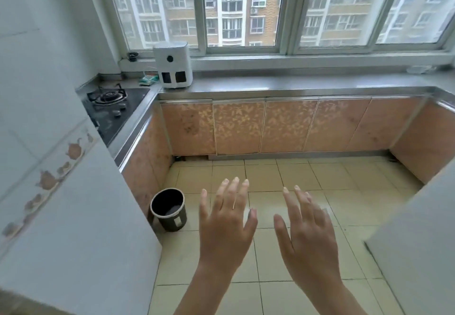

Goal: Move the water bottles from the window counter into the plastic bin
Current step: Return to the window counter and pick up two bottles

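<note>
My left hand (225, 223) and my right hand (305, 231) are held out in front of me over the tiled floor, backs up, fingers straight and spread, holding nothing. The grey window counter (295, 83) runs under the window, well beyond both hands. No water bottle and no plastic bin show in this view. Something small and clear (418, 69) lies at the counter's far right by the sill; I cannot tell what it is.
A white appliance (173, 66) stands on the counter's left end, beside a gas stove (110, 104). A dark round waste bucket (169, 209) sits on the floor left of my hands. Tiled walls close in at left (61, 191) and right (423, 240).
</note>
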Motion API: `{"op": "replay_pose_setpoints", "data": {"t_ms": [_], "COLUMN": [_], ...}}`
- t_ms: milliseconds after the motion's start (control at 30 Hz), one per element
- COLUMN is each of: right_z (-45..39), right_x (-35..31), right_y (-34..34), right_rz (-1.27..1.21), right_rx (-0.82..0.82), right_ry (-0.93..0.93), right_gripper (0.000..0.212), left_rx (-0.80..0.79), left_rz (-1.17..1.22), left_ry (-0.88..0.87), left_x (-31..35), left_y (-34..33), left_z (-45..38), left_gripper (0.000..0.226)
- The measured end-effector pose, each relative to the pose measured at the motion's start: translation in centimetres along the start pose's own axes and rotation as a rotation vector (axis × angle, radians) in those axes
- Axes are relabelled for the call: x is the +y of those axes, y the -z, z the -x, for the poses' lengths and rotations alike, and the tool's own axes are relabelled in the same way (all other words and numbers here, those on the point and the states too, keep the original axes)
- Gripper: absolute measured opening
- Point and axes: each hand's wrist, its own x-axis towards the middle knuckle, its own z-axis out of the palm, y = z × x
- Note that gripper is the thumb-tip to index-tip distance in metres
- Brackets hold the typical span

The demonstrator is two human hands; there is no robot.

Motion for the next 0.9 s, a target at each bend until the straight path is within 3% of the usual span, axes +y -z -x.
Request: {"op": "replay_pose_setpoints", "data": {"t_ms": [233, 567, 733, 900], "right_z": [-7.8, -25.2, -31.9, -38.2], "right_x": [7.2, 16.9, 22.2, 28.3], "right_y": [-1.7, -4.7, -5.6, -6.6], "right_rz": [0.005, 0.125, 0.153, 0.127], "right_rx": [-0.022, 0.002, 0.023, 0.046], "right_ry": [-0.161, -0.369, -0.504, -0.616], "right_gripper": [0.06, 0.064, 0.066, 0.068], "left_rx": [-0.063, -0.059, -0.212, -0.26], "left_rz": [0.049, 0.161, 0.132, 0.183], "left_ry": [-0.106, -0.293, -0.412, -0.527], "left_x": [3.3, 6.8, 10.1, 15.3], "left_y": [-7.6, -20.7, -26.6, -32.9], "left_z": [-9.0, -28.9, -37.3, -44.3], "left_gripper": [0.052, 0.053, 0.056, 0.057]}}
